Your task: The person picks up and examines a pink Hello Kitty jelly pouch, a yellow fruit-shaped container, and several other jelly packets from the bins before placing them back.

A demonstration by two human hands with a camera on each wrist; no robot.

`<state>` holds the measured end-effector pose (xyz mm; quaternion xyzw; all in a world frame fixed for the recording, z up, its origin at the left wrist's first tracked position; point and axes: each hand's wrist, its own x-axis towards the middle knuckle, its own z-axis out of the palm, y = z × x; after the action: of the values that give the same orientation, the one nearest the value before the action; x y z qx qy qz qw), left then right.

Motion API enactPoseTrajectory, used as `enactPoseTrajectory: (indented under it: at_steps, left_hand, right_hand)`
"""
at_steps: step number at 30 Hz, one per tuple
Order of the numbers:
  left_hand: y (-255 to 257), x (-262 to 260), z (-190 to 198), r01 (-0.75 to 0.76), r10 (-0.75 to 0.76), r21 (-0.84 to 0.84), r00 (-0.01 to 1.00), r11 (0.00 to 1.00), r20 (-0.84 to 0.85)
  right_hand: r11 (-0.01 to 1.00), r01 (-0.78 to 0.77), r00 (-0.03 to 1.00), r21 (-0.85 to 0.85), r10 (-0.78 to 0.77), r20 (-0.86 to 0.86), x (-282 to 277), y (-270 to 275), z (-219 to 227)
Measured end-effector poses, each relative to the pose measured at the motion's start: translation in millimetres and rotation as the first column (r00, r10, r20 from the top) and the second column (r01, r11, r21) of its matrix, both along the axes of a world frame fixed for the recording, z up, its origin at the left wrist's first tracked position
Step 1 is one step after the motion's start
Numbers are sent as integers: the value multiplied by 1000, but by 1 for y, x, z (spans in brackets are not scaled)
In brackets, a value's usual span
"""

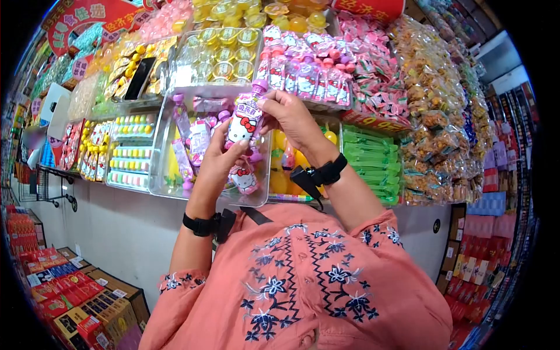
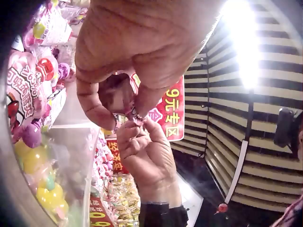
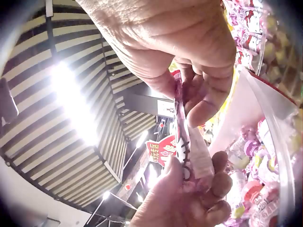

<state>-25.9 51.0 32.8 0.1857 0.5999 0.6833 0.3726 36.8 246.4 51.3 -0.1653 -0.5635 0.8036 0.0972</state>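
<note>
A purple jelly pouch (image 1: 244, 123) with a purple screw cap and a cartoon cat with a red bow stands upright between both hands, over a clear plastic bin (image 1: 156, 169). My left hand (image 1: 217, 160) grips its lower part, thumb across the front. With thumb and fingers, my right hand (image 1: 291, 121) pinches the upper edge just below the cap. Seen edge-on in the right wrist view, the pouch (image 3: 182, 137) looks flat. In the left wrist view my left hand (image 2: 147, 47) hides most of it. Several similar pouches (image 1: 199, 137) lie in the bin below.
Behind the bin is a tray of yellow jelly cups (image 1: 224, 52). More cat-print pouches (image 1: 306, 81) are piled at the back right. Green packets (image 1: 370, 160) and bagged snacks (image 1: 437, 140) sit to the right, marshmallow-like sweets (image 1: 131, 151) to the left. A dark phone-like slab (image 1: 140, 79) rests on yellow packs.
</note>
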Motion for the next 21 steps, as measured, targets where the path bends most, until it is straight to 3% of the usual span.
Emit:
enactPoseTrajectory:
  at_steps: [5,9,12,15,19,21]
  left_hand:
    - [-4,-3,4,19,-72,184,955,983,287]
    - [-7,-2,11,57,-113,183,944,981,311]
    - [-12,-6,7,176,-271,281,897,943,348]
    - [-14,-13,-15,171,-262,265,895,949,360]
    - [-4,-4,11,-14,-56,242,959,970,279]
    - [-7,-10,6,36,-98,244,963,969,249]
  right_hand:
    - [989,-23,998,-148,14,-65,5,0,0]
    - [986,14,996,-168,-29,-88,5,3,3]
    - [986,-49,993,-160,30,-114,8,11,7]
    - [989,-81,988,-121,64,-139,6,24,-5]
    - [1000,22,999,-21,-23,-23,8,23,-2]
    - [996,68,997,64,-70,33,12,20,6]
